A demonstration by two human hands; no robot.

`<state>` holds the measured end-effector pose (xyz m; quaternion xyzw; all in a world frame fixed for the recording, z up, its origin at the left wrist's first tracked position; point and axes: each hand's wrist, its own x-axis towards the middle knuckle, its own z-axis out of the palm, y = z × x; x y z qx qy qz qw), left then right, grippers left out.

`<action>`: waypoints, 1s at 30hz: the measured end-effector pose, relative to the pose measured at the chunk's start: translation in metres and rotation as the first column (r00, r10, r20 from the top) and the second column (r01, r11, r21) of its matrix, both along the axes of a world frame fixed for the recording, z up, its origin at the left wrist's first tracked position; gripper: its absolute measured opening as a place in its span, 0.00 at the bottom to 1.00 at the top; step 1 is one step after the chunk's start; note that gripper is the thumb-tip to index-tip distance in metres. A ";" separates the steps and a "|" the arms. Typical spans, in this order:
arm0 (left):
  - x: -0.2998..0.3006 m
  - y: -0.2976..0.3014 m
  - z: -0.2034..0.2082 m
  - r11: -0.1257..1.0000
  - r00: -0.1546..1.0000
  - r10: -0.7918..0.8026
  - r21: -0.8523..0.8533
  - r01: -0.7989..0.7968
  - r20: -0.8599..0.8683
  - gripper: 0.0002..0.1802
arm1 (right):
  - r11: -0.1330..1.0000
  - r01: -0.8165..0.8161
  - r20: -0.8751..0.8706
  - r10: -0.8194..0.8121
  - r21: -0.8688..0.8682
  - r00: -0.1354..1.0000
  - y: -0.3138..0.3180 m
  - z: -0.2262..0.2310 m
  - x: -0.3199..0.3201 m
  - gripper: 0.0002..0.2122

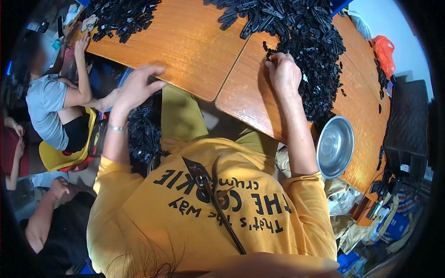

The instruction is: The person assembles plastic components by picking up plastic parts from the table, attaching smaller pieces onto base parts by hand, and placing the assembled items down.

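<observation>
On the brown wooden bench (pixel 185 41), small black plastic pieces (pixel 322 67) lie right of my nearer, pinched right grip (pixel 284 74); left grip (pixel 137 86) apart.

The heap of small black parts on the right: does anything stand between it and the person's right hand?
Nothing visible does. The right hand is at the left edge of the heap of small black parts. The metal bowl sits nearer the person, right of the forearm, not between them.
</observation>
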<state>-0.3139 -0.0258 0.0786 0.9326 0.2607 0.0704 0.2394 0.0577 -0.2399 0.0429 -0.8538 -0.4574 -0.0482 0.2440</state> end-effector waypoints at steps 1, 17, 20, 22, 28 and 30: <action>0.023 0.001 -0.006 0.996 0.992 0.041 -0.089 -0.030 0.119 0.19 | 0.996 0.014 0.039 -0.011 -0.084 0.999 0.002 -0.003 0.005 0.07; 0.292 -0.003 -0.068 0.963 0.922 0.225 0.074 -0.260 0.315 0.19 | 0.987 -0.149 -0.259 0.158 0.054 0.953 0.000 0.004 -0.022 0.13; 0.268 -0.007 -0.065 0.969 0.904 0.227 0.012 -0.248 0.362 0.16 | 0.996 -0.090 -0.323 0.094 0.027 0.942 0.001 0.012 -0.028 0.14; 0.253 -0.013 -0.061 0.973 0.857 0.218 -0.042 -0.225 0.467 0.13 | 0.968 -0.061 -0.323 0.141 0.245 0.936 0.006 0.009 -0.030 0.14; 0.227 -0.029 -0.054 0.942 0.725 0.230 -0.335 0.001 0.649 0.14 | 0.813 -0.075 -0.309 0.303 0.577 0.902 0.030 0.008 -0.039 0.08; 0.220 -0.035 -0.045 0.883 0.742 0.265 -0.464 0.069 0.616 0.14 | 0.766 -0.080 -0.261 0.313 0.638 0.913 0.034 0.014 -0.043 0.07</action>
